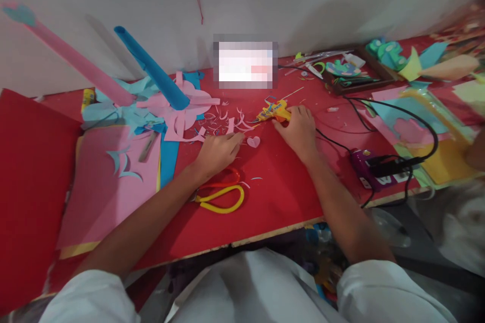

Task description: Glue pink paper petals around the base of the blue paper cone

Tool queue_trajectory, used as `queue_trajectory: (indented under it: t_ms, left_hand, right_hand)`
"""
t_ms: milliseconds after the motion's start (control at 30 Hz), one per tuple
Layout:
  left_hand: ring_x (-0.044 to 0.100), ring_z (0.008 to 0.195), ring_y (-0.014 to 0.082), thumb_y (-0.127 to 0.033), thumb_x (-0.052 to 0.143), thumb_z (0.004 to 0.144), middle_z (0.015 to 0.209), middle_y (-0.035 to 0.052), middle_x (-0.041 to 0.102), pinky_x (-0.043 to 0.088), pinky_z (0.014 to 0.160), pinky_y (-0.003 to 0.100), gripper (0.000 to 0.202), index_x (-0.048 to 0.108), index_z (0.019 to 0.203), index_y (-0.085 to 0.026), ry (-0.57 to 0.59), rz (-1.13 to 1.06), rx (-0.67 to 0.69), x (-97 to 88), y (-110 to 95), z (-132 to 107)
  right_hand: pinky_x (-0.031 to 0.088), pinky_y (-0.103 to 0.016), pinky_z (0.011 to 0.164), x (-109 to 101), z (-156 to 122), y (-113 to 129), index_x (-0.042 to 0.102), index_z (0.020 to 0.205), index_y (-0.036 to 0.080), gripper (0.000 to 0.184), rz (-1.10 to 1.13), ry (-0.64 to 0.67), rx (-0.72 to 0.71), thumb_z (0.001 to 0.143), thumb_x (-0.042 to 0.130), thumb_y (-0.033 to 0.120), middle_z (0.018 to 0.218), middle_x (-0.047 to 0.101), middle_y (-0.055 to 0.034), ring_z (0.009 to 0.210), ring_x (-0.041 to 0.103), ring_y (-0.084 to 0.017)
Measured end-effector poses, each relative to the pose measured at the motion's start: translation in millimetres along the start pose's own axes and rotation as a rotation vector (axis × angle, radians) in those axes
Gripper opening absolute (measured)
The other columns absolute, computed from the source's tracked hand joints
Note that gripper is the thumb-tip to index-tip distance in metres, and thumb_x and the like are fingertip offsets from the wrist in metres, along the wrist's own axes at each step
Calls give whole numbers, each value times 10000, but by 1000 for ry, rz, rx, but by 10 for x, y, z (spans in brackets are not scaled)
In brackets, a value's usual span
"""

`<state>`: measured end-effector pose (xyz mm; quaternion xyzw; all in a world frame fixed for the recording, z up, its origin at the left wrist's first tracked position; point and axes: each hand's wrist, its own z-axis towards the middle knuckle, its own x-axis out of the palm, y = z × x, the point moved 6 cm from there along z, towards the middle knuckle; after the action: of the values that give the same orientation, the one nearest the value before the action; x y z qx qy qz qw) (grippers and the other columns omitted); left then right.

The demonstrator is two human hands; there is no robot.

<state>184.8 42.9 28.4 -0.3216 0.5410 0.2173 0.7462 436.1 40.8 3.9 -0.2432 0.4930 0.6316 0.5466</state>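
My right hand (300, 131) is closed around the handle end of a yellow glue gun (276, 110), which lies low over the red table with its nozzle to the left. My left hand (220, 154) rests among thin pink paper scraps (223, 123), its fingers bent and pressed together; whatever is under the fingertips is hidden. Just right of those fingertips lies a small pink paper heart (253, 142). Below the left wrist are scissors with red and yellow handles (223, 199), their blades hidden by the forearm.
A blue paper tube (151, 68) stands tilted on pink cut-outs, beside a pink tube (81, 63). Paper sheets (109, 186) and a cutter knife (148, 146) lie left. On the right are a purple power box (366, 166), black cables and a brown tray (373, 73).
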Motion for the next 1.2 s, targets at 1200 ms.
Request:
queue_trajectory:
  t_ms: [1200]
  left_hand:
    - [694,736,191,-135,527,910,932,64,834,339,581,283,545,767,1370,-301,102,-48,136,131,-2,-11]
  right_hand:
    - [516,-499,1016,-73,8,-85,703,1238,196,352,200,177,-233,922,665,346,1213,719,-164,1134,651,-342]
